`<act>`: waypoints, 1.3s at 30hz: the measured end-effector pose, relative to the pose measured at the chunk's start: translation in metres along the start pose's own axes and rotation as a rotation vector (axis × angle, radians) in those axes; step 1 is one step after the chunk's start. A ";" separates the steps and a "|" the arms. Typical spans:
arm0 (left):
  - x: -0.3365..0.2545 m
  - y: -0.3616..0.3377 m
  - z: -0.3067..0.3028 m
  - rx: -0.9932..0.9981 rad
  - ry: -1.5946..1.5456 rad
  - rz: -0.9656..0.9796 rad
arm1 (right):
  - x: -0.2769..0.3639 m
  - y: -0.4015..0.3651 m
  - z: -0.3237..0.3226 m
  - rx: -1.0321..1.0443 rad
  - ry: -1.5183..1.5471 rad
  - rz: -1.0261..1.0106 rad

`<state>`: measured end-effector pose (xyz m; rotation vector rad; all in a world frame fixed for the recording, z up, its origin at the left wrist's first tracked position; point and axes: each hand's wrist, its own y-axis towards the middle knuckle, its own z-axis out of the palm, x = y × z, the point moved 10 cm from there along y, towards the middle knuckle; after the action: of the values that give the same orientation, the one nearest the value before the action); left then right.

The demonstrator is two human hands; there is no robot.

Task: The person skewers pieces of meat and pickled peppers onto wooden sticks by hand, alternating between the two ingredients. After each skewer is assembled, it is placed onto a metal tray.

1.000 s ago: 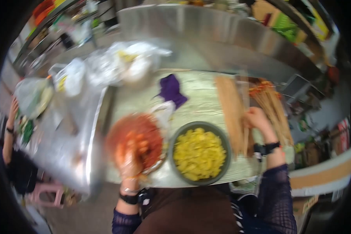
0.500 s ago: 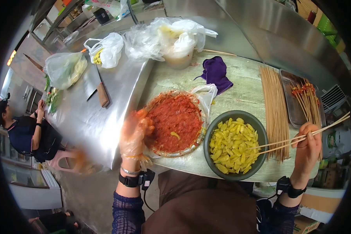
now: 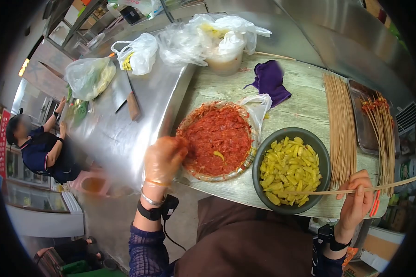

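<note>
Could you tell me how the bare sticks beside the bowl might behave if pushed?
The bare sticks look thin and straight, so each is probably light and fairly stiff. No band shows around them, so a push would likely spread or roll some apart.

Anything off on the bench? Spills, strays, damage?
Possibly a stray: one yellow-green piece lies on the red mixture, while the similar pieces sit in the dark bowl. Also small red bits on the table beside the plastic tub, likely dropped. No damage visible.
</note>
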<state>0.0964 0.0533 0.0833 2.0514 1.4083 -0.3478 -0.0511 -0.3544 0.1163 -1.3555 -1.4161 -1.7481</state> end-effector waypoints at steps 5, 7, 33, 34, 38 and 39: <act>-0.027 0.007 0.028 0.255 0.532 0.196 | -0.007 -0.002 -0.003 -0.026 0.009 0.034; -0.020 0.007 0.041 0.318 0.638 0.194 | -0.007 -0.003 0.001 -0.017 -0.001 0.042; -0.021 0.022 0.060 0.395 0.555 0.317 | -0.012 -0.010 -0.001 -0.085 0.089 0.115; -0.021 0.023 0.062 0.388 0.559 0.322 | -0.012 -0.010 -0.001 -0.087 0.088 0.120; -0.022 0.031 0.048 0.312 0.383 0.174 | -0.012 -0.011 -0.001 -0.074 0.074 0.105; -0.022 0.032 0.044 0.289 0.337 0.154 | -0.012 -0.012 -0.001 -0.073 0.080 0.109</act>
<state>0.1223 0.0015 0.0721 2.5326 1.4450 -0.1499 -0.0569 -0.3537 0.1003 -1.3584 -1.2240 -1.7768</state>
